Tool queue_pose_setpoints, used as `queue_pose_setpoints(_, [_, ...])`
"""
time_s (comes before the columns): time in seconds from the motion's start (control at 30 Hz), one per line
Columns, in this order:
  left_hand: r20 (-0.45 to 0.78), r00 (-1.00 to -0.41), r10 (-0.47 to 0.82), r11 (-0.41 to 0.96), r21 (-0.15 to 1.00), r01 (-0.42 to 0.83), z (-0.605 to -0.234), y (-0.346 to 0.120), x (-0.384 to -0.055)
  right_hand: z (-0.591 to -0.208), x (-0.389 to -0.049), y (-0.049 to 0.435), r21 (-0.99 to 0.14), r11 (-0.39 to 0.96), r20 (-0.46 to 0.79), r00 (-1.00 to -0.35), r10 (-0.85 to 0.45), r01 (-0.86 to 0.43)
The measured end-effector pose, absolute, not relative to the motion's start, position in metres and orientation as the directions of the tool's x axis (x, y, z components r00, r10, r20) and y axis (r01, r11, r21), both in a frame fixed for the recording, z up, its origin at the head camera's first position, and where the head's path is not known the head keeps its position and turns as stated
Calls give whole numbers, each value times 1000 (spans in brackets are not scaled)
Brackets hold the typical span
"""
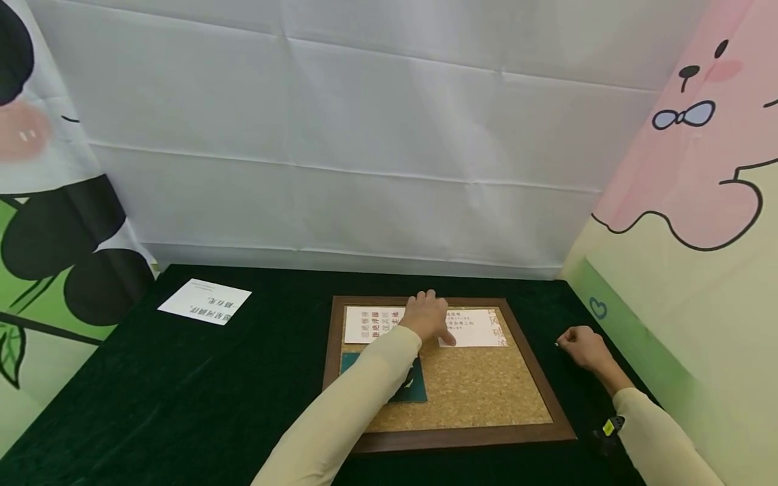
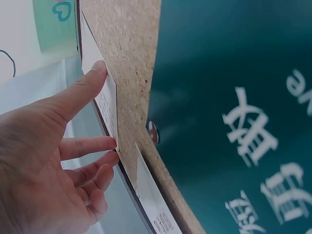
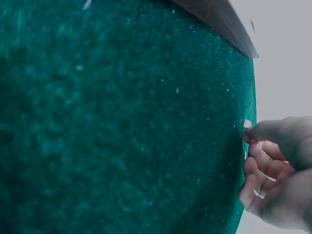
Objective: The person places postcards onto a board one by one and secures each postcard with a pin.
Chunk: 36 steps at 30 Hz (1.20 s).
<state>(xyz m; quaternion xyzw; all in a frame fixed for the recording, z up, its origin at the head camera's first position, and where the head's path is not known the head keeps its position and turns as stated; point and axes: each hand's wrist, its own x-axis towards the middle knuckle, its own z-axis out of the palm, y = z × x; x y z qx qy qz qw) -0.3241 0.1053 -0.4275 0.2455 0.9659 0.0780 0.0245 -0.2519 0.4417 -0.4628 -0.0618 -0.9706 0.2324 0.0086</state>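
Note:
My left hand (image 1: 427,317) reaches over the top of a wood-framed corkboard (image 1: 480,391). Its thumb and index finger rest, spread apart, on the edge of a white printed card (image 1: 474,329) at the board's upper right; the other fingers bend loosely in the left wrist view. Right of the board, my right hand (image 1: 585,347) is low over the cloth, pinching a small white thumbtack (image 3: 247,124) between thumb and index finger. Another white card with red characters (image 1: 358,325) lies at the board's upper left. Below it, a teal card (image 2: 195,97) has a round tack (image 2: 153,132) at one corner.
Dark green cloth (image 1: 182,385) covers the table. A loose white card (image 1: 205,302) with black characters lies at the far left. A white curtain (image 1: 377,135) hangs behind, and a printed cartoon panel (image 1: 687,270) borders the right side. Near the right forearm is a small black-and-yellow object (image 1: 612,426).

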Motion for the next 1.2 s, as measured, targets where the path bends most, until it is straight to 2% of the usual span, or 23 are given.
queue_pose_setpoints(0.17, [-5,-875,483,863,172,475,-428,104,-323,-462,-252,445,-398,909,6,-990,138,124])
queue_pose_setpoints(0.4, [-18,-879,477,868,165,468,-431,103,-327,-464,-250,437,-198,980,105,-994,-3,-24])
queue_pose_setpoints(0.53, [-33,-878,478,870,157,468,-430,104,-325,-466,-248,432,-110,993,151,-988,-27,-44])
queue_pose_setpoints(0.63, [-32,-876,481,868,161,470,-429,105,-324,-465,-248,429,-83,995,166,-986,-35,-49])
queue_pose_setpoints(0.77, [-26,-874,485,866,157,475,-427,105,-324,-460,-250,425,-96,994,155,-987,-46,-61])
queue_pose_setpoints(0.9, [-29,-875,483,867,156,473,-427,105,-325,-455,-255,422,-159,986,111,-993,-32,-49])
queue_pose_setpoints(1.03, [-22,-875,484,865,161,475,-429,105,-326,-453,-259,422,-263,965,63,-998,0,-17])
queue_pose_setpoints(1.2, [-8,-872,490,863,147,483,-429,105,-324,-453,-266,418,-430,902,81,-997,-2,-36])
